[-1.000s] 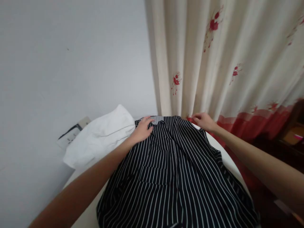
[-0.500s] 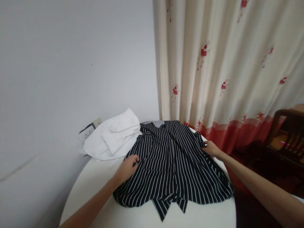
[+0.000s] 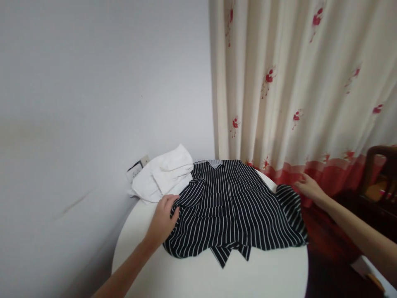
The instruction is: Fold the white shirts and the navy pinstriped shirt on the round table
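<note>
A black shirt with white stripes (image 3: 223, 207) lies spread on a round white table (image 3: 254, 273), its collar toward the wall and its knotted tie ends toward me. At its left edge my left hand (image 3: 164, 215) rests against the sleeve, thumb and fingers apart in a loose curve with dark cloth between them. Past the right edge of the table, my right hand (image 3: 311, 189) pinches the end of the right sleeve (image 3: 291, 205), drawn outward from the body of the shirt. The fingertips there are small and slightly blurred.
A crumpled white cloth (image 3: 164, 171) lies at the back left of the table, against the wall (image 3: 108, 82). Behind it is a wall socket (image 3: 144, 160). A flowered curtain (image 3: 279, 91) hangs behind, and a dark wooden chair (image 3: 372, 174) stands at right.
My right hand has moved outward to the right, and the right sleeve now spreads away from the shirt. The left sleeve is lifted and folded, and my left hand's fingers have parted.
</note>
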